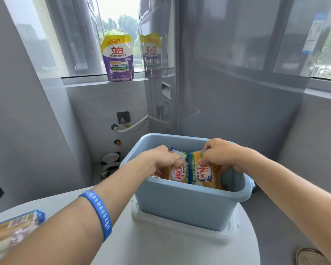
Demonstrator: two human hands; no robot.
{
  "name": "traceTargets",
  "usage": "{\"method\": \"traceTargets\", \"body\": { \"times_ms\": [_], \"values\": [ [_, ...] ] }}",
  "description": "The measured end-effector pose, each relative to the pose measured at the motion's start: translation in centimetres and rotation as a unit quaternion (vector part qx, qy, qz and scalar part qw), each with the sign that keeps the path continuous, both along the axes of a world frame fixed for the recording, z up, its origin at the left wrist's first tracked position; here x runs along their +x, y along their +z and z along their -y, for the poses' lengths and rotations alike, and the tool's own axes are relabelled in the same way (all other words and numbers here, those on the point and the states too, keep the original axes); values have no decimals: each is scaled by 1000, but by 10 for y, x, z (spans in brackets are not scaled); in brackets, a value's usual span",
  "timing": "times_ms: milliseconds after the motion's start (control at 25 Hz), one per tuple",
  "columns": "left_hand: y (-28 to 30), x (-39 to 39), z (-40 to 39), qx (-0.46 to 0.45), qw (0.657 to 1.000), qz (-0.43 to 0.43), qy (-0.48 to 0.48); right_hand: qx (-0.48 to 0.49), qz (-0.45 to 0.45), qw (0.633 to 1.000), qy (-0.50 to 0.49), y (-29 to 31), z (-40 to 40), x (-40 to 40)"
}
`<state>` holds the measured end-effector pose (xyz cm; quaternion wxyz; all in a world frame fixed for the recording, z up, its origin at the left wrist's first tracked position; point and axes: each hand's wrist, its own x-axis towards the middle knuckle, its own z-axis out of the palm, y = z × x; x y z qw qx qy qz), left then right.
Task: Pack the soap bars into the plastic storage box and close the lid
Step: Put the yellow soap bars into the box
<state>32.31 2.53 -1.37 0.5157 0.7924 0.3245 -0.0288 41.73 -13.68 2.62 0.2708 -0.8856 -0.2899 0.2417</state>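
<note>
With both packs upright to save room, left hand pinches one soap pack, right hand the other, inside box at table's far edge.

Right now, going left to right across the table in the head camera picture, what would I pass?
Soap pack at the table's edge → blue wristband → left hand → right hand, both hands gripping soap packs inside the blue storage box.
</note>
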Motion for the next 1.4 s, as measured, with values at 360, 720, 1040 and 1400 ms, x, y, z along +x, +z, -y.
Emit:
{"method": "traceTargets", "body": {
  "times_ms": [360, 720, 1040, 1400],
  "values": [
    [-7, 2, -3, 285, 945, -81, -137, -211, 241, 939, 123, -16, -6, -4],
    [-7, -3, -2, 317, 914, -113, -224, -243, 277, 897, 243, -33, -4, -2],
    [-10, -2, -4, 344, 911, -112, -200, -224, 211, 917, 253, -29, -5, -6],
    [32, -123, 10, 415, 850, 324, 3, 4, 386, 894, 227, 17, -21, -74]
  ]
}}
